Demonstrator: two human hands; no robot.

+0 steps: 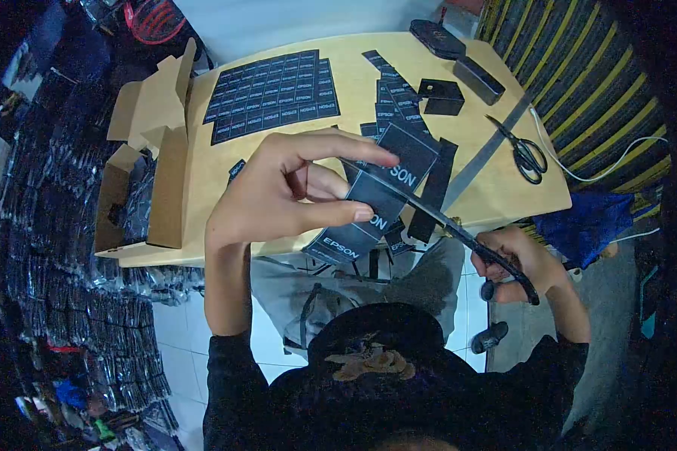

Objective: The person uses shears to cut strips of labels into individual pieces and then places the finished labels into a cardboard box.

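My left hand (278, 188) pinches a strip of black EPSON labels (338, 245) between thumb and forefinger, holding it up over the table's front edge. In my right hand (515, 263) is a pair of black-handled scissors (459, 231), their blades reaching left to the strip between two labels. Whether the blades are parted there, I cannot make out. Behind the strip, several cut label strips (395, 101) lie in a loose pile. A plain black strip (438, 184) rests just right of the labels. Some loose label pieces lie below, around my lap.
Label sheets (274, 90) lie at the table's (226, 161) back left. An open cardboard box (169, 188) stands on the left edge. Further right are a second pair of scissors (529, 158), a metal ruler (493, 146), black boxes (442, 98) and a dark pouch (436, 39).
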